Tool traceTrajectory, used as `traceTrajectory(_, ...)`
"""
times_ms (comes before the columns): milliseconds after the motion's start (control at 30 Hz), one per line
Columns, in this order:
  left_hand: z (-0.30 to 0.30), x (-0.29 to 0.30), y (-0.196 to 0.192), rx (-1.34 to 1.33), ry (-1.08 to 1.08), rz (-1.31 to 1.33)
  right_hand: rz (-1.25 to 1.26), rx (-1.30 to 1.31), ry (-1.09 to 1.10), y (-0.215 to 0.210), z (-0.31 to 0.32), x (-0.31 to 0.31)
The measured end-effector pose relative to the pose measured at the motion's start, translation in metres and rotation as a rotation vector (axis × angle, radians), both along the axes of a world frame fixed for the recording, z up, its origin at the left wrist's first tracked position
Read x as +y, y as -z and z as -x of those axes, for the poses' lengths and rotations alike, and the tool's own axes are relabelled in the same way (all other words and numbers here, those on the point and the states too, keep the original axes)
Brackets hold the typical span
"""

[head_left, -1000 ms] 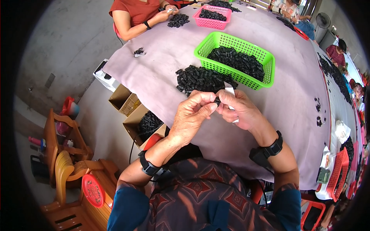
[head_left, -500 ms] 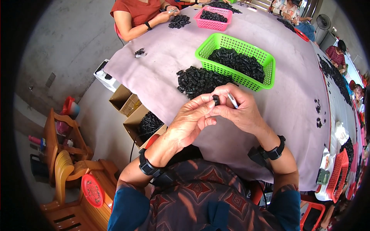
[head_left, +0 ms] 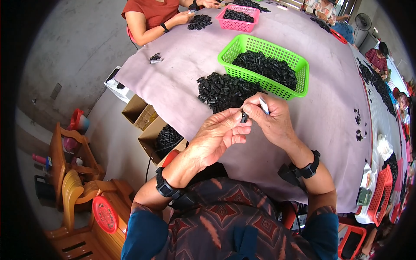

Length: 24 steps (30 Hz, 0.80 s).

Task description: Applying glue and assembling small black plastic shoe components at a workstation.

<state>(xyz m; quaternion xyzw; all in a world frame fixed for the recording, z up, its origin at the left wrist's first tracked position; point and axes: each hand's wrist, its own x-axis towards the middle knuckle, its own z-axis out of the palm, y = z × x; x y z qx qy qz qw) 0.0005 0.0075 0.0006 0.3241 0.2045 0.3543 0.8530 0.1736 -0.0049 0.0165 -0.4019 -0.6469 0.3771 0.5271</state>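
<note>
My left hand (head_left: 219, 132) pinches a small black plastic part (head_left: 244, 117) between thumb and fingertips. Close against it is my right hand (head_left: 271, 119), closed around a slim whitish tool (head_left: 263, 105) whose end sticks up past the index finger; its working tip is hidden. Just beyond my hands a heap of similar black parts (head_left: 225, 91) lies on the cloth. Behind that heap, to the right, stands a bright green perforated basket (head_left: 299, 65) holding more of these parts.
A pale mauve cloth (head_left: 173, 73) covers the table. Another person (head_left: 151, 19) works at the far left beside a pink basket (head_left: 238, 27). Cardboard boxes (head_left: 147, 141) stand below the left edge; wooden chairs (head_left: 73, 186) are farther left. A red basket (head_left: 381, 195) sits at right.
My right hand has shifted slightly right and up with the tool, now tilted more upright. The black part has turned and sits lower in my left fingertips.
</note>
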Motion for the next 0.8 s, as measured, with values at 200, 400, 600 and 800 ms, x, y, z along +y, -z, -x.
traceTrajectory(200,0.002,0.003,0.000,-0.027,0.018,-0.031,-0.039,0.006,-0.053,-0.005,0.003,-0.001)
traceTrajectory(400,0.004,0.006,0.001,-0.107,-0.049,0.001,-0.116,-0.100,-0.007,-0.006,0.000,-0.002)
traceTrajectory(600,0.000,-0.001,0.003,-0.033,-0.201,-0.120,-0.144,-0.120,0.088,-0.004,0.003,-0.004)
traceTrajectory(800,-0.001,0.000,0.003,-0.021,-0.248,-0.202,-0.208,-0.156,0.103,-0.009,0.007,-0.007)
